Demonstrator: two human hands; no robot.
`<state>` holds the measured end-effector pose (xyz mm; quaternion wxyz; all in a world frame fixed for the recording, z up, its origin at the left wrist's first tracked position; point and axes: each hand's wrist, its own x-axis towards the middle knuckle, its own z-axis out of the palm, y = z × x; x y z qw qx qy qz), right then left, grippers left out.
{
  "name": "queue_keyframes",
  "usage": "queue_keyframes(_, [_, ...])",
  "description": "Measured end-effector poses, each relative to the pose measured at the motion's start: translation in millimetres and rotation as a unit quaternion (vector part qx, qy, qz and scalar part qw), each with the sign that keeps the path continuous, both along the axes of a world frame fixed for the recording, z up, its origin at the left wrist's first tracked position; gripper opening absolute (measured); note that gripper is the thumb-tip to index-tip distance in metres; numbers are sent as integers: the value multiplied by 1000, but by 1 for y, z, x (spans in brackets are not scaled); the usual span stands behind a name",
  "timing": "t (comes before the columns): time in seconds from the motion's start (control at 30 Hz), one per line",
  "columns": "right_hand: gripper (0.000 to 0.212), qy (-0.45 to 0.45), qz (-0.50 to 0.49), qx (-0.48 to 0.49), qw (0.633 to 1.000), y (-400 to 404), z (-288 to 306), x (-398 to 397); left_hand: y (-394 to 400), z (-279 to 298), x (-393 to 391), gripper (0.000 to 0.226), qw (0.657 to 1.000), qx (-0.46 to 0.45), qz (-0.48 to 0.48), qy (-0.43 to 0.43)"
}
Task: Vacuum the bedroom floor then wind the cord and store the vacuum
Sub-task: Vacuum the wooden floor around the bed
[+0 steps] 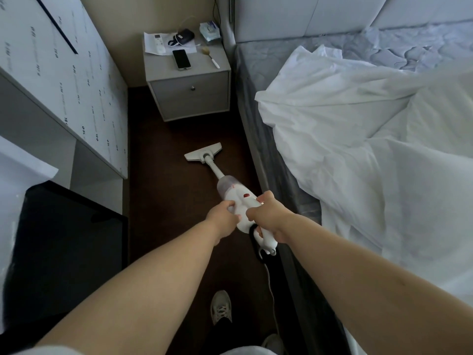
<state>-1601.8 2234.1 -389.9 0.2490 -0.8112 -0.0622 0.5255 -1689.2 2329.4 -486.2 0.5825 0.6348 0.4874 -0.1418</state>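
The vacuum (242, 201) is gripped by both hands, right hand (268, 217) rearmost, apparently on the handle; its long axis runs forward-left to the floor head (203, 152).

Right hand (268, 217) hides the vacuum (240, 198) handle; cord (273, 298) leaves bottom edge.

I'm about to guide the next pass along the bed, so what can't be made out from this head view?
- Cord: it runs down from the vacuum and leaves the bottom edge; plug and outlet unseen.
- Vacuum handle: covered by the right hand; left hand hides part of the body.
- Floor under the bed: hidden by the bed's side.
- Print on the papers on the nightstand: too small to read.
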Motion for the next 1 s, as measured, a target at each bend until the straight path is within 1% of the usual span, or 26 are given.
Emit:
queue_keyframes(0.1, [54,6,-6,2,1000,16,-3,-4,19,0,-3,57,1000,-12,-5,12])
queue_keyframes(0.27, [56,2,-14,4,1000,41,-9,-10,44,0,-6,57,1000,-5,-10,13])
queue_keyframes(0.5, [55,-5,-8,-5,1000,43,-8,-20,47,3,-17,58,1000,-5,-9,24])
queue_keyframes(0.6, [55,6,-3,-7,1000,29,-4,-24,32,8,-23,55,1000,-5,-6,19])
queue_keyframes(0.73, [55,7,11,-8,1000,1,3,-34,2,11,-38,53,999,37,6,-4])
queue_keyframes(1.0, [58,1,25,-6,1000,-82,12,-77,-83,27,-80,50,999,26,21,-6])
